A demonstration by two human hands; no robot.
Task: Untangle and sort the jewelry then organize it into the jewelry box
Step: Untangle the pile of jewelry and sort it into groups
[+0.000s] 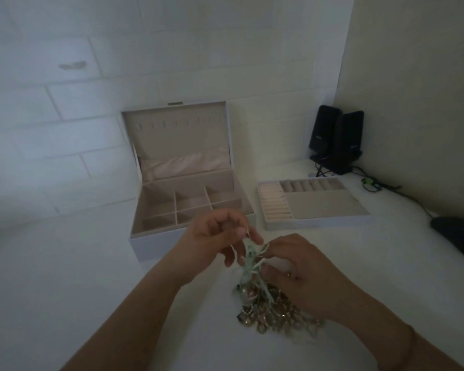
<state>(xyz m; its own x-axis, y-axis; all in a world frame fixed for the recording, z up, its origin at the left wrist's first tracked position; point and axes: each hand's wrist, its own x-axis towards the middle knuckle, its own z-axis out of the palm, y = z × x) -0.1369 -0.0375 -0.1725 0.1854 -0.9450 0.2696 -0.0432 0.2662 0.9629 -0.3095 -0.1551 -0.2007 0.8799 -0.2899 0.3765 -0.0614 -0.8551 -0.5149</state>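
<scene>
Left hand [220,234] raised, thumb and forefinger pinched narrow on a pale green cord [252,266]; right hand [300,269] lower and just beside it, fingers curled around the same cord where it meets the tangle of jewelry [273,309]. Both gripping, neither spread wide. Tangle resting on the white table [65,277] toward its near edge, between the forearms, a knotted clump of gilt beads and chains (too blurred to count the pieces). Beyond the hands, toward the far edge by the wall, the jewelry box [188,204] standing with lid up and its divided compartments seemingly bare. To its right, well apart from the tangle, the lifted-out tray [314,204] with ring rolls, likewise unfilled as far as can be told. Black speakers [335,140] in the far right corner.

Apparently early in the untangling, with nothing sorted yet. Best done slowly: steady the clump low with the right hand, draw the cord upward gently with the left, follow it back through each loop rather than tugging. Hard pulling likely only tightens the knots or snaps a fine chain.
</scene>
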